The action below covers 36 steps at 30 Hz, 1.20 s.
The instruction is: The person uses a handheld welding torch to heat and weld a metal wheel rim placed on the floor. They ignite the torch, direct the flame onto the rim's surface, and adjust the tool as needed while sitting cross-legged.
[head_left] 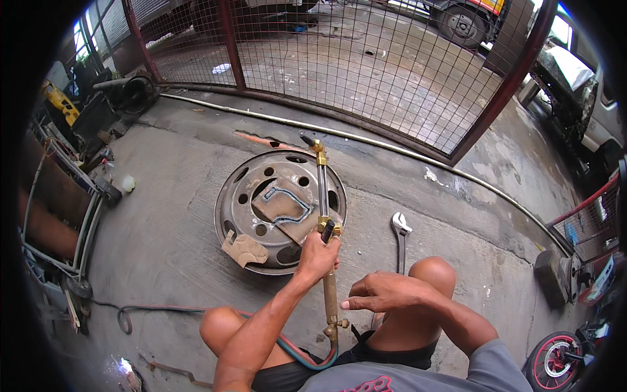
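Head view: left hand (318,255) grips the torch (322,196) over the right edge of the wheel (247,215); right hand (382,292) is loose, seemingly empty. Readying the torch seems underway; next calls for steadying its tip above the marked plate (295,228).

One bare left hand (318,257) and one bare right hand (382,291) make two hands in all. There is one brass-and-steel cutting torch (330,287), one round grey steel wheel rim (226,208), one flat brownish plate (297,227) bearing a blue outline, one irregular brown cardboard piece (247,250), one dark steel adjustable wrench (401,243), two thin hoses (287,347), reddish and teal, and one long off-white pipe (353,136).
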Tool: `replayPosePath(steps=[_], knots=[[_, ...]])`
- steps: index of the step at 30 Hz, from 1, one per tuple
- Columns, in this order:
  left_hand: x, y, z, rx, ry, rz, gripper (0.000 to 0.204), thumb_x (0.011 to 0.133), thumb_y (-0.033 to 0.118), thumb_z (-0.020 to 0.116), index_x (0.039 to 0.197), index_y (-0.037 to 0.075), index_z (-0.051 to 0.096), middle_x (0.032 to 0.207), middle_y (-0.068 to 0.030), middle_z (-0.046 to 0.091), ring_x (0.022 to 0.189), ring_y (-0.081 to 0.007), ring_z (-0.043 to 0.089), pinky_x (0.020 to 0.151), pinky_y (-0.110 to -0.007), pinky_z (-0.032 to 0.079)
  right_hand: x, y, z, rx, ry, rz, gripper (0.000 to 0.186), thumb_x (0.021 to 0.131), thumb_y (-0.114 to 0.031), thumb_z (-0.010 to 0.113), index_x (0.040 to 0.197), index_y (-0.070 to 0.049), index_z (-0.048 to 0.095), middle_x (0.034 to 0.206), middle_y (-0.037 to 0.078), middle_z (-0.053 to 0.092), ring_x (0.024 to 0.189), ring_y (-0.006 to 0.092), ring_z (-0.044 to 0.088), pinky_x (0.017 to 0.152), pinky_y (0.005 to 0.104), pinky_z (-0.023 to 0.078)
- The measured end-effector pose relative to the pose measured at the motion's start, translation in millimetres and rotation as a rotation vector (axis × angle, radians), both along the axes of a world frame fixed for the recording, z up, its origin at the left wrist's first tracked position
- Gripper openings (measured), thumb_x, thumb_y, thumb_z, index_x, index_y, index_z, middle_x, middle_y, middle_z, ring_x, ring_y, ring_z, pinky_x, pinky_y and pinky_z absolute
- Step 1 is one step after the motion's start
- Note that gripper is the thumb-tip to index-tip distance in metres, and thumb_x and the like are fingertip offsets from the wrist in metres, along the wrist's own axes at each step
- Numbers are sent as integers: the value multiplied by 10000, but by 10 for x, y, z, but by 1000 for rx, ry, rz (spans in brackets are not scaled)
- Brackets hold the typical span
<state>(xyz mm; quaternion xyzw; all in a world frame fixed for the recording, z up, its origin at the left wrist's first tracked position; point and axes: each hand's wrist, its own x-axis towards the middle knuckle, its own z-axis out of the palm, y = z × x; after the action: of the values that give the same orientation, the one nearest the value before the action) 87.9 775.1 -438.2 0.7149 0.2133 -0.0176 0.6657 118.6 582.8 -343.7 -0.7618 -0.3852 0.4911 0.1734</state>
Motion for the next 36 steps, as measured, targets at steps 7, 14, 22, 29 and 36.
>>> replayPosePath(steps=[7, 14, 22, 29, 36], knots=[[-47, -350, -84, 246, 129, -58, 269, 901, 144, 603, 1090, -41, 554, 681, -169, 654, 566, -275, 689, 541, -432, 542, 197, -572, 351, 454, -17, -407, 520, 1026, -496, 633, 1122, 4, 742, 890, 175, 734, 822, 262, 699, 763, 412, 537], [3, -425, -296, 250, 184, -58, 283, 906, 147, 608, 1108, -47, 567, 710, -196, 671, 626, -304, 718, 602, -455, 549, 519, -1095, 242, 590, 20, -699, 424, 1020, -374, 687, 1095, 39, 748, 892, 93, 737, 881, 174, 684, 811, 338, 548], [-42, -400, -415, 356, 148, -46, 306, 912, 142, 632, 1132, -63, 576, 889, -303, 701, 925, -490, 706, 777, -522, 548, 621, -1110, 166, 555, 20, -734, 415, 1025, -369, 684, 1067, 38, 753, 892, 81, 732, 871, 148, 669, 808, 324, 542], [-51, -504, -151, 437, 114, -60, 311, 899, 112, 644, 1152, -56, 581, 945, -323, 702, 979, -509, 687, 817, -545, 542, 618, -975, 109, 503, 21, -705, 311, 1040, -265, 672, 1060, 36, 745, 928, 73, 739, 897, 138, 688, 826, 304, 552], [-114, -520, -70, 462, 42, -27, 311, 897, 130, 631, 1144, -49, 576, 835, -284, 688, 869, -483, 714, 766, -503, 544, 582, -872, 55, 513, 0, -675, 408, 1021, -360, 688, 1126, 30, 744, 919, 107, 749, 884, 161, 679, 810, 339, 547]])
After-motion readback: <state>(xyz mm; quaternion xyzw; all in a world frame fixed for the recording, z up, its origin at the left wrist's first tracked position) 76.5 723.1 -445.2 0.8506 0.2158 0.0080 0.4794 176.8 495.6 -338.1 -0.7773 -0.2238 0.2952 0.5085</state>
